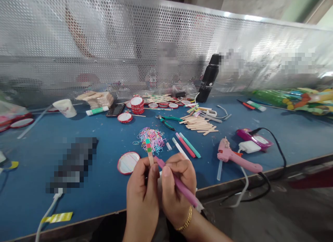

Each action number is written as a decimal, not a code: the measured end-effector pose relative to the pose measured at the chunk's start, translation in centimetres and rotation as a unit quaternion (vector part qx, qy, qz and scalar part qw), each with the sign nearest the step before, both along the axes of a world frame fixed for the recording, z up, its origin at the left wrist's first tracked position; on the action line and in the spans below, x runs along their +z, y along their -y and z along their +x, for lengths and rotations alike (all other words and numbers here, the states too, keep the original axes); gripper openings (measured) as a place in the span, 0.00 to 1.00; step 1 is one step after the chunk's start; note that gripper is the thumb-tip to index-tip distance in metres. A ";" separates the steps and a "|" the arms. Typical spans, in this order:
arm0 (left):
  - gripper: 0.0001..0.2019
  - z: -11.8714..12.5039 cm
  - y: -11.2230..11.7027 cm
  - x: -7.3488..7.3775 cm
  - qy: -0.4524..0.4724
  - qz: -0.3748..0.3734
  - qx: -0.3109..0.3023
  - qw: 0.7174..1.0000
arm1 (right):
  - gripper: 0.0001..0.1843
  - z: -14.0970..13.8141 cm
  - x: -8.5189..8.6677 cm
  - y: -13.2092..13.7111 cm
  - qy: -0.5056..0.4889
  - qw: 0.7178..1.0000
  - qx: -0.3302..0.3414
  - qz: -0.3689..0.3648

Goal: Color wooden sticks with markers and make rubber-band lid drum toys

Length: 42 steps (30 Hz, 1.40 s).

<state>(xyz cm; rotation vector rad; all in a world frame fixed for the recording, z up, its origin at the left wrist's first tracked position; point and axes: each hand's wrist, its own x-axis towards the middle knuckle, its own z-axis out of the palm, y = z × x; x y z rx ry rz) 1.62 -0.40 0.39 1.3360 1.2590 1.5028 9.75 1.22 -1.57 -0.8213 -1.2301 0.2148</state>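
Over the blue table's (286, 145) near edge: a striped stick (149, 150) and a pink marker (186, 192).
The left hand (143, 197) pinches the striped stick upright; the right hand (178, 186) has its fingers closed round the pink marker, tip at the stick. Beyond lie a red-rimmed disc (128, 163), rubber bands (153, 136) and pliers (168, 121).

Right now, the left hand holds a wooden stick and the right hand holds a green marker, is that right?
No: the marker in the right hand is pink, not green, as the head view shows. The left hand does hold the stick.
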 end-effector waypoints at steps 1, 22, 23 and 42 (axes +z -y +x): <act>0.13 0.0 0.0 -0.1 0.004 0.003 0.003 1.000 | 0.06 0.0 0.0 0.0 0.007 1.000 0.004 0.005; 0.14 0.1 0.2 0.1 0.001 0.008 0.007 1.000 | 0.05 0.0 0.1 0.1 0.033 0.999 0.004 0.029; 0.14 0.0 0.1 0.1 -0.002 0.008 0.009 1.000 | 0.06 0.0 0.1 0.1 0.033 0.999 0.002 0.024; 0.13 0.0 0.0 0.2 -0.012 0.006 0.012 1.000 | 0.06 -0.1 -0.2 0.0 0.005 1.000 -0.013 0.003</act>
